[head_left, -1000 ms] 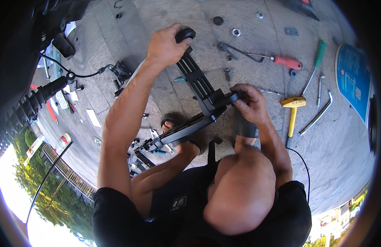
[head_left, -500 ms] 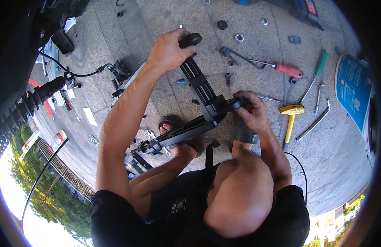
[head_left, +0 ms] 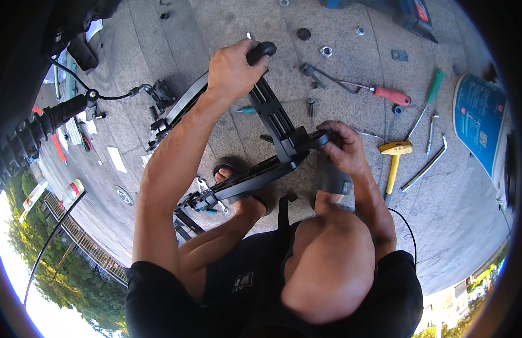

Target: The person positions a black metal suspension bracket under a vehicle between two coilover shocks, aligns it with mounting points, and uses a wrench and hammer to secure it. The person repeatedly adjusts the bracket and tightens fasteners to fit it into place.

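A black metal frame [head_left: 275,121] with a slotted crosspiece and two long arms is held up over the paving, in the shape of a swingarm. My left hand [head_left: 231,70] is wrapped round its upper corner, beside a rounded lug [head_left: 261,52]. At the other corner my right hand [head_left: 344,147] has thumb and fingers closed on the ring-shaped end [head_left: 319,138]. One arm of the frame [head_left: 244,185] slants down to the left above my sandalled foot. The other arm [head_left: 185,104] runs partly behind my left forearm.
Right of the frame lie a red-handled screwdriver [head_left: 392,94], a green-handled screwdriver [head_left: 434,87], a yellow hammer [head_left: 394,149] and a bent metal bar [head_left: 425,167]. A blue-labelled container [head_left: 480,118] stands at far right. Nuts [head_left: 326,51] and a bolt [head_left: 310,107] lie ahead.
Both hands keep their grip on the frame. It has shifted slightly, and more of its far arm shows beside my left forearm. The whole view has moved a little.
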Motion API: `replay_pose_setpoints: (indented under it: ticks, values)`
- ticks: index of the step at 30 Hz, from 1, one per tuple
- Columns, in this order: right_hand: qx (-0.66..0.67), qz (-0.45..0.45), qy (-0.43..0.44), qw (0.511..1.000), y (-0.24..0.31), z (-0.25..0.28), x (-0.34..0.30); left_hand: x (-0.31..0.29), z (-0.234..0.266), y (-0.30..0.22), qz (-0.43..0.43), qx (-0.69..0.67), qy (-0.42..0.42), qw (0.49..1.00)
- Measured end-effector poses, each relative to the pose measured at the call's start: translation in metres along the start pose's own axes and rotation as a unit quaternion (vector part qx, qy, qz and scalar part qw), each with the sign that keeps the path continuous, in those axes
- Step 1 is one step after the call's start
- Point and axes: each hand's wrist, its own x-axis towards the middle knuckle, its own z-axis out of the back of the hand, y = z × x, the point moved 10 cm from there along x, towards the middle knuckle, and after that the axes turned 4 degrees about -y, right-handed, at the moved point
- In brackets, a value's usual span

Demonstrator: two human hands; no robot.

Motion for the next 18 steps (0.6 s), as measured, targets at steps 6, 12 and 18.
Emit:
replay_pose_setpoints:
  ticks: [6, 12, 18]
  values:
    - [-0.018, -0.022, 0.037, 0.999, 0.006, -0.003, 0.0, 0.001, 0.001, -0.003, -0.033, -0.021, -0.013, 0.999]
    - [-0.017, -0.08, 0.137, 0.987, 0.014, -0.01, 0.014, 0.003, 0.001, -0.004, -0.056, -0.002, -0.006, 0.998]
    - [-0.167, 0.032, 0.137, 0.976, 0.038, -0.015, 0.022, 0.0, 0.002, -0.003, -0.032, 0.003, -0.006, 0.999]
